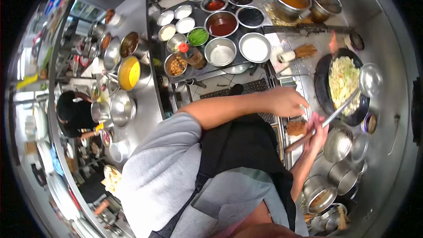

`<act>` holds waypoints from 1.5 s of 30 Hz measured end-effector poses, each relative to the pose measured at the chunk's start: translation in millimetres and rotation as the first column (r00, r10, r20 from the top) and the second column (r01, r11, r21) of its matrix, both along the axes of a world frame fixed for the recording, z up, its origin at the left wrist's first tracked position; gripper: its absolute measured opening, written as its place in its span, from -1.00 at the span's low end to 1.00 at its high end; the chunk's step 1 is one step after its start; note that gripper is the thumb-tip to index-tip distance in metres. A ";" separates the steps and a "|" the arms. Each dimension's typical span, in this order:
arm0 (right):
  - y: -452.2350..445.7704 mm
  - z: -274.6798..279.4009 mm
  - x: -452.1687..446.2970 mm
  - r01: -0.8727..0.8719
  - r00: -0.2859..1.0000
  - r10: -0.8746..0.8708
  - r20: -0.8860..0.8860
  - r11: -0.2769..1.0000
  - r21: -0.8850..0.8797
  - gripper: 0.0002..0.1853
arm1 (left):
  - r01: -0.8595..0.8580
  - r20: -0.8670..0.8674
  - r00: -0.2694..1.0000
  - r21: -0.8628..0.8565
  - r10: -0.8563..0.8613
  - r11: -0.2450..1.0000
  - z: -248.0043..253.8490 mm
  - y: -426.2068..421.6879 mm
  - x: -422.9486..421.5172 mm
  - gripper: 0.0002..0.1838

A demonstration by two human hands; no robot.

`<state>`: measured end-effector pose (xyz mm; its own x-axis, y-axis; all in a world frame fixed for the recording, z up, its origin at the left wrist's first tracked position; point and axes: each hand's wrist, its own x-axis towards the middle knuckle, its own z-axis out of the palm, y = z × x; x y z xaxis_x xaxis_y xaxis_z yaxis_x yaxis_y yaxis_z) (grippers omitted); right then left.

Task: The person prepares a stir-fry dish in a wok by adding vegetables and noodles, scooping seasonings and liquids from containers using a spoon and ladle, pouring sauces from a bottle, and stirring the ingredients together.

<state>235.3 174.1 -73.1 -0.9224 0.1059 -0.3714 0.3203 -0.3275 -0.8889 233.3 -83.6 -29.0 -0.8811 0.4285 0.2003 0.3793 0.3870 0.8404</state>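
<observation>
Ahead and to the right of the right hand (318, 134), which is clamped around the handle of a ladle (370, 80), pale food (343, 79) lies heaped in a wok (323, 84). The left hand (288, 101) has its fingers drawn in; I cannot tell whether they hold anything. Cooking looks underway, doneness unclear, serving not yet done.
</observation>
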 end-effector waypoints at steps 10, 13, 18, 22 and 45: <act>-64.2 37.1 71.4 -0.431 0.894 0.435 0.105 0.901 -0.055 -0.66 | -0.962 0.313 0.086 0.273 0.946 -0.003 -71.8 -430.6 86.7 -0.80; -121.8 46.2 66.4 -0.484 0.840 0.508 0.189 0.860 -0.162 -0.66 | -0.968 0.363 -0.028 0.224 0.931 -0.116 -121.9 -543.6 74.1 -0.79; -215.7 61.5 42.0 -0.550 0.772 0.568 0.287 0.822 -0.147 -0.58 | -0.950 0.762 0.001 0.204 0.648 -0.237 -184.9 -696.7 8.5 -0.81; -267.2 65.9 29.6 -0.574 0.739 0.577 0.348 0.809 -0.125 -0.56 | -0.975 0.816 -0.036 0.097 0.577 -0.199 -231.3 -762.5 -29.0 -0.77; -353.3 86.5 -1.1 -0.667 0.644 0.621 0.446 0.742 -0.071 -0.50 | -0.956 -0.390 0.272 -0.212 0.880 0.202 -241.0 -629.6 -67.9 -0.78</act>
<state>234.1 -179.2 13.4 -0.5257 -0.4012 -0.7501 0.7579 0.1795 -0.6272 165.4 -713.2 -270.0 -0.6713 -0.6024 0.4318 -0.3576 0.7735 0.5233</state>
